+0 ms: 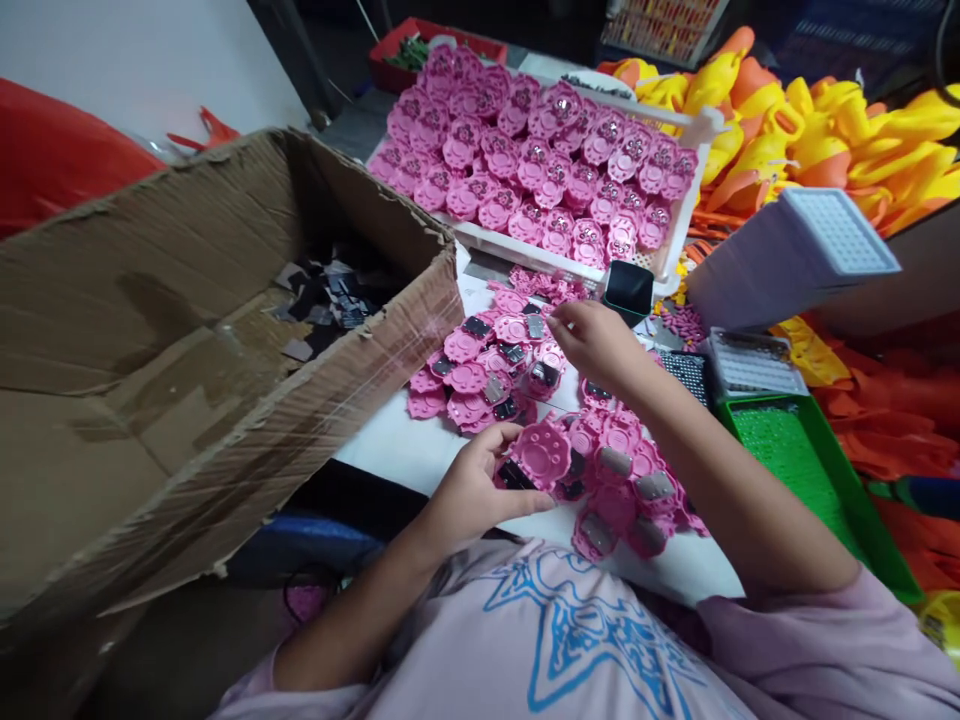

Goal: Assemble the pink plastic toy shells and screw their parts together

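Held piece: I have a pink flower-shaped piece in hard-looking moulded plastic, scalloped at the edge, with a round recess in its face; it sits over the near side of the white tabletop, beside the loose pieces.
Left hand: my left hand grasps that piece by its left side, thumb and fingers curled around the edge, a dark smooth block just beneath.
Right hand: my right hand bends its fingers in over the far heap; from this feed I can't tell whether the fingertips pinch anything.
Loose pink pieces: more scalloped shells overlap on both sides of my hands, many bearing flat rectangles, some glossy black, some dull grey.
White tray: a rigid plastic tray packed with rows of pink shells, shiny metallic bits on many.
Cardboard box: a brown, ragged-edged box at left, with thin black and grey scraps in its far corner.
Black cup: a squarish dark cup by the tray's near corner.
Green tray: a shallow bright tray spread with tiny grains.
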`<state>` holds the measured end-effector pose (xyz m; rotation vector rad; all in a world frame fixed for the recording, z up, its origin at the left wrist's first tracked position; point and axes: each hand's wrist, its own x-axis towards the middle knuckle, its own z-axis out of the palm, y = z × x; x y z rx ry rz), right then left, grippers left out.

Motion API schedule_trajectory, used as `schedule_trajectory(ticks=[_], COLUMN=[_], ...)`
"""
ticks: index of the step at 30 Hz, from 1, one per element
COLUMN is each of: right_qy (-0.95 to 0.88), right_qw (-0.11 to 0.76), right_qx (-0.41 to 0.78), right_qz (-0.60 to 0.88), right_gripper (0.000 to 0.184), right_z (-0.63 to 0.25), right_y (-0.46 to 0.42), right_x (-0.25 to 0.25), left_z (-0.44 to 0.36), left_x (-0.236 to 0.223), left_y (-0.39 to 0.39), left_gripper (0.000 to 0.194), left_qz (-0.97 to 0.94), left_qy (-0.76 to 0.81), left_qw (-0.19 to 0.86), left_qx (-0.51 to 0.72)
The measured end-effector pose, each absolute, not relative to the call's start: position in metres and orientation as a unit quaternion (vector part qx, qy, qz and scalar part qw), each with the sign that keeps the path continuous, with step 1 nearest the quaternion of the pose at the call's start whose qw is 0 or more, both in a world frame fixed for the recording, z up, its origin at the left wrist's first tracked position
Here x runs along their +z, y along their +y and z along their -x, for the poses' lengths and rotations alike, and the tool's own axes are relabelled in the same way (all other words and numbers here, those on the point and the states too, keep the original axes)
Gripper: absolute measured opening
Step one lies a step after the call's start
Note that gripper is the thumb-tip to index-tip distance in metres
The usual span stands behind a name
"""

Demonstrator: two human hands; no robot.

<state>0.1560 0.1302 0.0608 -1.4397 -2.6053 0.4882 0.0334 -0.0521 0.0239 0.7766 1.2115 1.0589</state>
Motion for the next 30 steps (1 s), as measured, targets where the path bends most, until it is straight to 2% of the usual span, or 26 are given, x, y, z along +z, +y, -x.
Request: schedule_trajectory(ticks=[5,11,14,18,22,25,26,28,30], right_qy=[-0.841,-0.813,-0.815,-0.819,-0.834,-0.852,-0.854,-0.827,-0.787], right_qw=[0.008,-0.040,-0.043,-0.025,0.027,0.076,0.100,0.218,0.292], right_qx=[0.093,0.072,0.071,0.071,0.081,0.118,0.145,0.292,0.362], right_qz=[0.533,0.576,0.573,0.568,0.545,0.505,0.489,0.428,0.405], right_gripper=[0.036,0.039,0.038,0.035,0.033,0.023,0.020,0.019,0.018], right_z=[-0.112,-0.104,-0.106,-0.105,-0.111,-0.135,-0.148,-0.174,-0.198], right_y=[0.170,0.189,0.192,0.193,0.174,0.136,0.120,0.087,0.057], right_x=[0.031,0.015,0.015,0.022,0.042,0.062,0.067,0.074,0.075], left_z=[-0.027,-0.019,-0.017,-0.018,-0.020,-0.023,-0.024,-0.030,-0.037], left_x=[0.025,0.022,0.021,0.021,0.021,0.023,0.024,0.026,0.027], left_y=[-0.052,-0.049,-0.046,-0.044,-0.042,-0.039,-0.038,-0.035,-0.032], left_gripper=[0.059,0.055,0.054,0.062,0.067,0.061,0.059,0.060,0.066], left_qz=[-0.320,-0.323,-0.333,-0.308,-0.258,-0.252,-0.254,-0.258,-0.268], left_qy=[0.545,0.591,0.589,0.564,0.526,0.489,0.480,0.475,0.470], left_qw=[0.620,0.577,0.576,0.617,0.656,0.668,0.667,0.658,0.660], left_qx=[0.465,0.463,0.459,0.455,0.475,0.502,0.510,0.524,0.521])
